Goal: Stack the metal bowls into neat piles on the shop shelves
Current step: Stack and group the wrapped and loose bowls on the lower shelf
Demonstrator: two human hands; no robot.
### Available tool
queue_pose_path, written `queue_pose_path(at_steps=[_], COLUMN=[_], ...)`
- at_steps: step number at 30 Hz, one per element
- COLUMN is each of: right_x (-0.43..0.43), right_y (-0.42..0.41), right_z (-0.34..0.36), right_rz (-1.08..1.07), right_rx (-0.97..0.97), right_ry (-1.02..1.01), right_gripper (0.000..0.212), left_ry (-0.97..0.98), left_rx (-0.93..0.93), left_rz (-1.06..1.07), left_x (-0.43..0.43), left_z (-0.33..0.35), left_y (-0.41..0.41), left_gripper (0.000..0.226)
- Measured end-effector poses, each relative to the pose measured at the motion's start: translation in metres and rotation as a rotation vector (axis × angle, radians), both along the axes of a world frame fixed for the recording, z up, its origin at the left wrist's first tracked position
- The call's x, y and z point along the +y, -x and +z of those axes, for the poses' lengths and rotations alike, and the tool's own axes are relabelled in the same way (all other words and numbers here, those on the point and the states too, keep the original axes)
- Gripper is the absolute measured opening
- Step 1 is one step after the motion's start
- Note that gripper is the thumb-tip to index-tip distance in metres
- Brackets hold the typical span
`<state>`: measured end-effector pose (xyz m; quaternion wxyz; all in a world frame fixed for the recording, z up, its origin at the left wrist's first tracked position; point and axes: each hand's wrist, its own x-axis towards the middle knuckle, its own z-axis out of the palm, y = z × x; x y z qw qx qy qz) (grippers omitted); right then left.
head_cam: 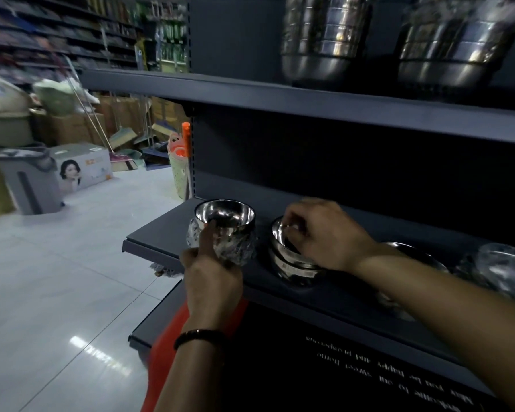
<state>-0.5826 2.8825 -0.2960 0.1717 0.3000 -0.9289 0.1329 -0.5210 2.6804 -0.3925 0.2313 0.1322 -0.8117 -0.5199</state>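
A stack of small shiny metal bowls (225, 217), its lower part wrapped in clear plastic, stands at the left end of the dark lower shelf (149, 243). My left hand (210, 273) holds that stack from the front, thumb up against the top bowl's rim. To its right sits a second short pile of metal bowls (289, 263). My right hand (321, 236) reaches over it, fingers curled on the rim of its top bowl. More bowls (419, 254) lie further right, partly hidden by my right forearm.
Two tall piles of large steel bowls (321, 37) (455, 40) stand on the upper shelf (280, 98). Plastic-wrapped bowls (500, 269) sit at the far right. Left of the shelving lies a tiled aisle floor (57, 278) with boxes, a grey bin (30, 179) and brooms.
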Motion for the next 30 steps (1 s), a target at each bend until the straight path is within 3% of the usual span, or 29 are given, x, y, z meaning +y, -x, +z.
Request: queue_pose_path(at_steps=[4,7,10,12,16,22,25,30], right_x=[-0.069,-0.106,-0.121,-0.122,-0.117,-0.102,-0.097,-0.075], right_y=[0.033,0.050,0.056,0.056,0.052,0.043,0.037,0.027], right_z=[-0.004,-0.008,-0.009,-0.009,-0.005,-0.004,-0.003,0.004], right_rz=[0.085,0.068,0.035,0.052,0.054,0.058,0.048,0.053], right_rx=[-0.052,-0.159,-0.237,-0.272,-0.292,-0.282,-0.282,-0.252], right_ry=[-0.093,-0.270,-0.495,-0.540,-0.541,-0.616,-0.609,-0.301], right_gripper=[0.014,0.024,0.024,0.023,0.027,0.014,0.008,0.028], left_ry=[-0.023,-0.104,-0.195,-0.197,-0.146,-0.170,-0.155,-0.132], left_rx=[0.038,0.087,0.086,0.078,0.068,-0.042,-0.064,-0.082], left_rz=[0.000,-0.005,-0.077,-0.127,-0.156,-0.144,-0.149,-0.147], left_x=[-0.007,-0.011,-0.011,-0.010,-0.013,-0.019,-0.017,-0.016], left_z=[-0.001,-0.003,-0.001,0.001,0.001,-0.001,0.002,0.005], left_y=[0.000,-0.001,-0.004,-0.004,-0.005,-0.010,-0.015,-0.020], left_gripper=[0.077,0.057,0.059,0.065,0.067,0.040,0.037,0.037])
